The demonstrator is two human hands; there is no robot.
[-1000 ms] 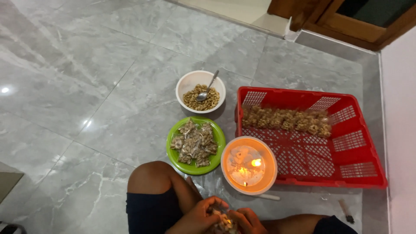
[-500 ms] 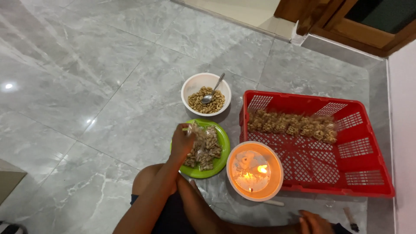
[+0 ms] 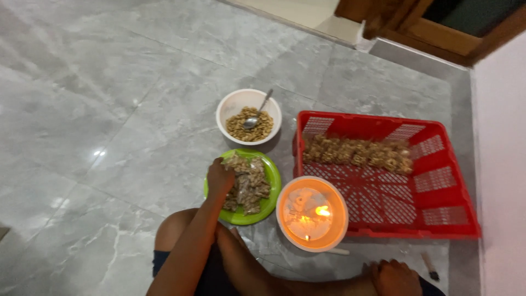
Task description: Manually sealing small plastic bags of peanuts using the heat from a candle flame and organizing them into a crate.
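Note:
My left hand [image 3: 221,178] reaches onto the green plate [image 3: 272,196], its fingers on the pile of small clear packets [image 3: 249,185] heaped there; whether it grips one is hidden. My right hand [image 3: 395,278] rests low at the bottom right near my knee, fingers curled, with nothing visible in it. A white bowl of brown nuts [image 3: 249,117] with a spoon [image 3: 257,112] stands beyond the plate. An orange-lit bowl with a small flame [image 3: 312,214] sits to the right of the plate.
A red plastic basket [image 3: 438,194] at the right holds a row of filled packets [image 3: 359,152] along its far side. A small stick-like object [image 3: 428,265] lies on the grey tile floor [image 3: 109,109]. A wooden door frame [image 3: 433,27] stands behind.
My hands were together over my lap a second ago. The left hand then reached out to the green plate and stays there; the right hand moved to the lower right.

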